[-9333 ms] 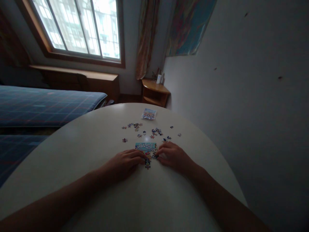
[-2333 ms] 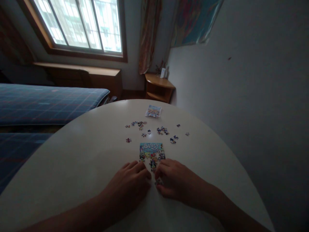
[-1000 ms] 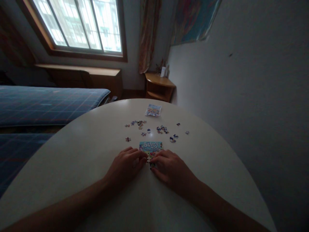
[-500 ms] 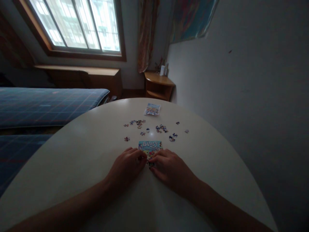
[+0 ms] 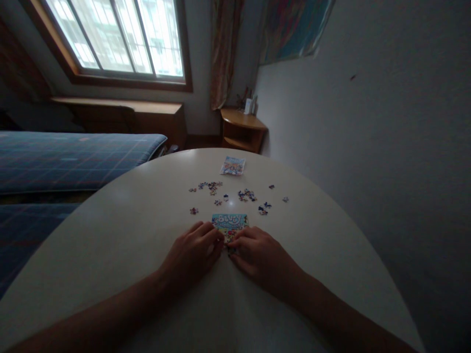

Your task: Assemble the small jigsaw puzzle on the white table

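Both hands meet at the near edge of the puzzle (image 5: 230, 221), seen from the head camera. The puzzle lies on the table (image 5: 128, 220), straight in front of the person. To do this fitting well, I think the fingertips should press straight down on the seam with small force, while one hand holds the joined part so that it does not slide. A sideways push could open the joined rows.

The left hand (image 5: 193, 255) lies palm down at the near left of the puzzle, with fingers bent and close together and the tips on its edge. The right hand (image 5: 257, 255) mirrors it at the near right, its fingers also narrow and the tips almost touching those of the left. I cannot tell if a piece is pinched under them, because the light is poor. Loose pieces (image 5: 246, 196) lie scattered just beyond the puzzle, and a small card (image 5: 232, 165) lies well beyond it.
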A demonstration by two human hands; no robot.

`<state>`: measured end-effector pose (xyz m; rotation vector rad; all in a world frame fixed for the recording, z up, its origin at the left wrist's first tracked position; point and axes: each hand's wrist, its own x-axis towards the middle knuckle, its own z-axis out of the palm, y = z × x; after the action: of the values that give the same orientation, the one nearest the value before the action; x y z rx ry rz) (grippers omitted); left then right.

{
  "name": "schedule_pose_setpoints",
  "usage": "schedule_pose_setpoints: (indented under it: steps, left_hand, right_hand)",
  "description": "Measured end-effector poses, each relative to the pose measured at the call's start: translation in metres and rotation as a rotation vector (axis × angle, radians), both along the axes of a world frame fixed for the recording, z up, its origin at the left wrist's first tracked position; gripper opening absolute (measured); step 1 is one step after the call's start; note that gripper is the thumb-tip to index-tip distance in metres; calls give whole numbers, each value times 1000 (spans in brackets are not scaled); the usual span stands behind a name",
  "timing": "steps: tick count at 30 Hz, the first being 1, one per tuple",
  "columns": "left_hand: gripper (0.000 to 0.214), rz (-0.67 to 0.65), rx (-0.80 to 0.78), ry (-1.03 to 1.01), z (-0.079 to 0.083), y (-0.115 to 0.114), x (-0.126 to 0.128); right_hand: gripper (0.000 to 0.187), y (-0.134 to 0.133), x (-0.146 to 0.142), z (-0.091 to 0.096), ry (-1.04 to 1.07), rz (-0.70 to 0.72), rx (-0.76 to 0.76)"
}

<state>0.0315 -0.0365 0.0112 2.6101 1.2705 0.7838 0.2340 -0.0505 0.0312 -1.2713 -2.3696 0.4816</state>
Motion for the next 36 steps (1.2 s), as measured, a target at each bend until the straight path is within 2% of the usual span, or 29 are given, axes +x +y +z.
schedule_pose_setpoints:
  steps: [6,11,17,24,32,36]
  left_hand:
    - [14,-110,-37,-28,-1,0,-11]
    - [14,-137,-11,4,-4,1,-11]
    - [13,-169,14,43,-3,3,-9]
    - [12,-114,-99,-34,-3,7,-5]
    - [6,-132,-128,-77,-1,7,-4]
    - [10,-114,-113,-160,-3,8,-11]
  right_hand:
    - [20,0,2,0,5,5,-12]
    - [19,-1,2,1,-15,6,-4]
    - [17,0,5,3,-82,81,44]
    - [20,0,9,10,-223,181,112]
    - [22,-4,9,16,-295,195,115]
    - [15,-3,11,20,-266,218,106]
